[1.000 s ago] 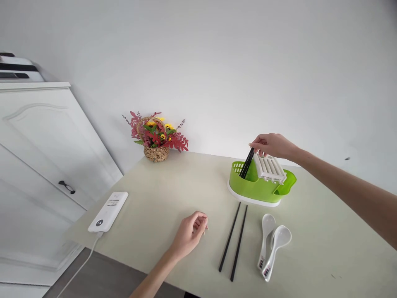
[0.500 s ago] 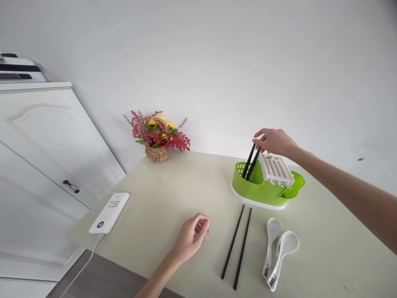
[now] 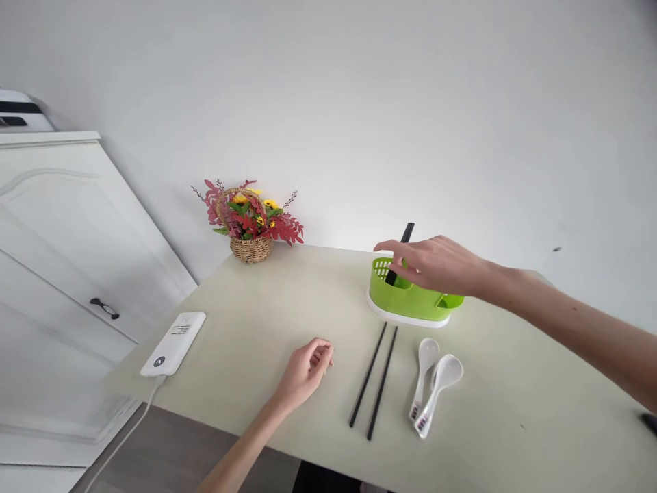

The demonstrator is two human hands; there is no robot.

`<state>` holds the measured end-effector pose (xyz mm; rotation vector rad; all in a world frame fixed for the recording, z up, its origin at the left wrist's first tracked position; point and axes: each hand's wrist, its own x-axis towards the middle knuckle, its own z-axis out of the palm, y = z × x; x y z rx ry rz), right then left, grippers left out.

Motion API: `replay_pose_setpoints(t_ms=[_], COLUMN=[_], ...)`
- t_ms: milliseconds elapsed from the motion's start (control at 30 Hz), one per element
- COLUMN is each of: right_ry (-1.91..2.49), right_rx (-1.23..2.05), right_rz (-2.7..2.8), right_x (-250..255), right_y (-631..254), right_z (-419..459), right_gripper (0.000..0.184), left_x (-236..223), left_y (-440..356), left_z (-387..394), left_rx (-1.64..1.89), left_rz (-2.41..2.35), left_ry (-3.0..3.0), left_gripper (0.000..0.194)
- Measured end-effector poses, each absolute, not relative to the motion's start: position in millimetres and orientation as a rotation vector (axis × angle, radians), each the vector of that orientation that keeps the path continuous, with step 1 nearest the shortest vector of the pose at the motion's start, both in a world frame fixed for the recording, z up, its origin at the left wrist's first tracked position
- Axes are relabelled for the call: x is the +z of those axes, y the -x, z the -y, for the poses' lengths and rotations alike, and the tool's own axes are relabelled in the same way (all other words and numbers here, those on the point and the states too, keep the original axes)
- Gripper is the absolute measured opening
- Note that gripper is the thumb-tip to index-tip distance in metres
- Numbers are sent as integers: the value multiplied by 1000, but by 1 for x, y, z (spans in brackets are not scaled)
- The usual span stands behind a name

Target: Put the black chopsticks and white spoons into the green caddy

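My right hand is over the green cutlery holder, fingers stretched to the left across a pair of black chopsticks. These chopsticks stand tilted in the holder's left part, their tops above my hand and their middle hidden by it. My fingers do not look closed on them. The holder's white rack is hidden behind my hand. My left hand rests on the table, its fingers curled with nothing visible in them. Right of it lie two more black chopsticks, side by side.
White spoons lie in an overlapping group in front of the holder. A wicker basket of artificial flowers stands by the wall. On the table's left lies a white power bank with a cable. Beyond is a white cabinet.
My right hand has come down from the tops of the standing chopsticks, and its fingers have straightened. Those chopsticks now sit close together. The view has shifted slightly; my left hand keeps its curl.
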<state>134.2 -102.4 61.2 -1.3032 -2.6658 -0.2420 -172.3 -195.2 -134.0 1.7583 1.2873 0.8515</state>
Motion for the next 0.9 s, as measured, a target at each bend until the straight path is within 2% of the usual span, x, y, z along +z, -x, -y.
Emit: replay_pose_setpoints(t_ms=[233,400,533,667,900], right_ry=[1104,1139,1184,1190,1213], right_rx=[-429,-475,-458,-365,-229], right_rz=[2844,2809,2783,2759,2752], right_x=[48,51,52,48,21], right_y=[-141,-155,-164,-172,-185], right_z=[162,184,194,206,230], right_gripper=[42,44,42,39,39], left_x=[-138,-139,-131,-123,-109], left_y=[156,119,87,66,62], left_z=[203,207,210,215,213], left_rx=[785,737,627,437,-42], left_rz=[-1366,-1371,-1439,-1608,-1760], left_ry=[-2035,-2242,-2451,-2570,-2704], left_gripper=[30,28,34,52,34])
